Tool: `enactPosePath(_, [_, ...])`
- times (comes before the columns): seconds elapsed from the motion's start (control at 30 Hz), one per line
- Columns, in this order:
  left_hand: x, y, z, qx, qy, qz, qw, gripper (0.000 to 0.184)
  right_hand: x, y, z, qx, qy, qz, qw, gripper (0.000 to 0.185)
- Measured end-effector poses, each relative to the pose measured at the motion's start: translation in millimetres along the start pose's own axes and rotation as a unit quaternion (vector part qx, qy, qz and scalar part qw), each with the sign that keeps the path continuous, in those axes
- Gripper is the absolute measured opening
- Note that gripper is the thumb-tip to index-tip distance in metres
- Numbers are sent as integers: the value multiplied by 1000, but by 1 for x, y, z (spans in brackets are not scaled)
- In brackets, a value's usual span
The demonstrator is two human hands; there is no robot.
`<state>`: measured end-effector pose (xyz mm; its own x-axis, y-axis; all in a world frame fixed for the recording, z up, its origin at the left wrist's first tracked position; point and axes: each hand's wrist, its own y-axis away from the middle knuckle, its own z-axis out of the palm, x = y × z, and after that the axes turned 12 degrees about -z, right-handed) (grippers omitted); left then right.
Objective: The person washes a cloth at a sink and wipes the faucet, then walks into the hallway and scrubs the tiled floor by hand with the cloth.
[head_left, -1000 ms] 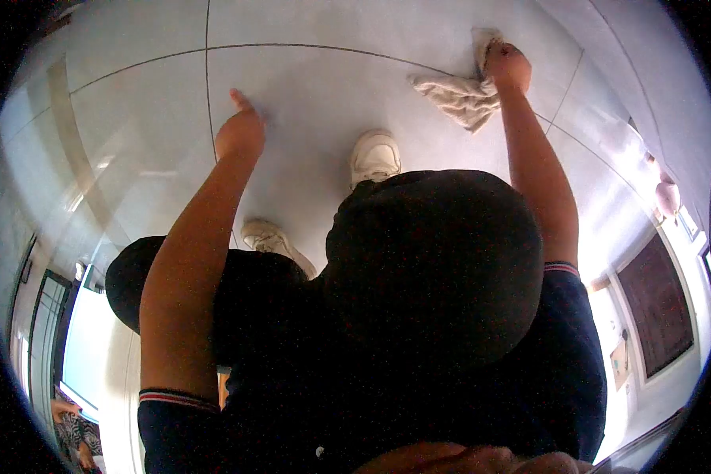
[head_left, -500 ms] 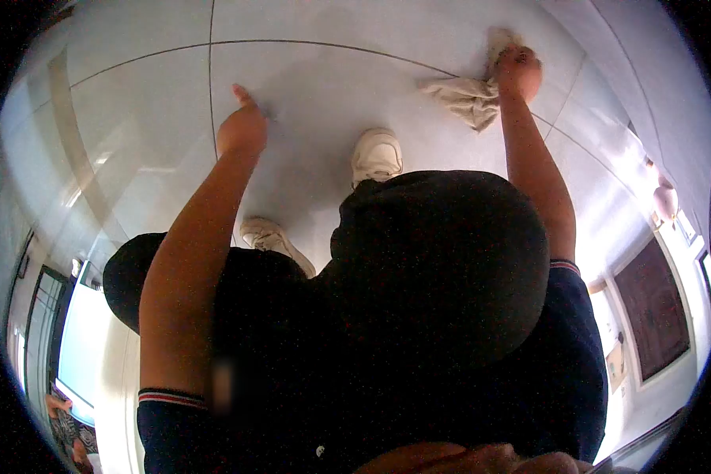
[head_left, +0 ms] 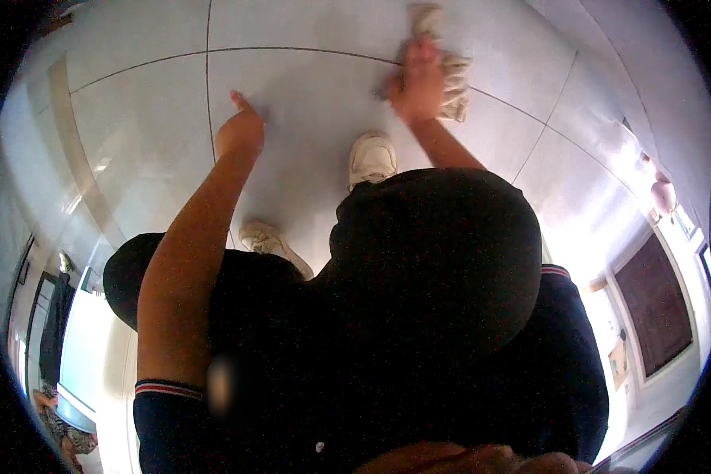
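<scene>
A beige cloth (head_left: 455,88) lies bunched on the grey tiled floor (head_left: 316,87), its far end sticking out beyond my fingers. My right hand (head_left: 423,83) presses down over it, fingers pointing away and slightly smeared by motion. To the left, my left hand (head_left: 241,133) rests low at the floor near a tile joint, one finger stretched forward. Its other fingers are mostly hidden behind the back of the hand, and I see nothing held there. Between the hands is a white shoe (head_left: 373,156) on my foot.
My other white shoe (head_left: 272,243) stands farther left, below the left hand. A dark door (head_left: 652,304) shows at the right. At lower left are a pale blue-white panel (head_left: 85,347) and part of another person (head_left: 65,423).
My right hand has swept left across the floor with the cloth, ending above my shoe. Its fist-like grip has flattened. My left hand stays almost where it was.
</scene>
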<state>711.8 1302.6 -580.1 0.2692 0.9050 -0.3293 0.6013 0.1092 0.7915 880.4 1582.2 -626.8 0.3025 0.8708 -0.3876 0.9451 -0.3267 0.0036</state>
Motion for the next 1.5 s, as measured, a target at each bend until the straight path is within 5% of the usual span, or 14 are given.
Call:
enactPosePath(0.17, [-9, 2, 3, -7, -8, 15, 1000, 90, -18, 14, 4, -94, -31, -246, 964, 64])
enactPosePath(0.23, [-4, 7, -8, -15, 3, 1, 1000, 91, 27, 8, -12, -139, 61, -197, 969, 58])
enactPosePath(0.37, [-8, -6, 4, -24, 15, 0, 1000, 90, 186, 4, -5, 94, 121, 81, 985, 56])
enactPosePath(0.5, [-2, 1, -2, -31, 14, -6, 999, 89, 178, -44, -19, 119, 125, 285, 943, 75])
enactPosePath(0.67, [-5, -3, 3, -3, 7, 15, 1000, 89, 57, -67, 28, 112, 70, -10, 991, 65])
enactPosePath(0.73, [-5, -1, 0, -1, -5, 13, 1000, 88, -25, -60, 42, -13, 44, -71, 996, 62])
enactPosePath(0.83, [-4, -3, 0, -12, -5, 5, 1000, 86, -110, -21, 51, -157, -24, -235, 959, 53])
enactPosePath(1.0, [-9, -13, 13, 2, 12, 8, 1000, 86, -116, 10, 38, -177, -183, -384, 888, 45])
enactPosePath(1.13, [-8, 5, -2, 18, 35, 14, 999, 86, -47, 20, 24, -209, -100, -255, 939, 46])
enactPosePath(1.2, [-9, 2, -4, -9, 7, 13, 1000, 86, 16, 18, 11, -70, -194, -115, 972, 54])
enactPosePath(1.23, [-9, 3, -5, -19, -7, 14, 1000, 85, 31, 11, -21, -91, -79, -30, 992, 60])
enactPosePath(1.27, [-8, 6, -7, -15, -9, 10, 1000, 85, 78, 25, -17, 39, -126, -25, 991, 63])
enactPosePath(1.33, [-7, 11, -13, -1, -15, 3, 1000, 85, 100, 24, -46, 122, -246, 208, 939, 65])
enactPosePath(1.5, [-7, 1, -2, 12, -19, 3, 1000, 84, 130, 41, 6, 153, 89, 185, 967, 67])
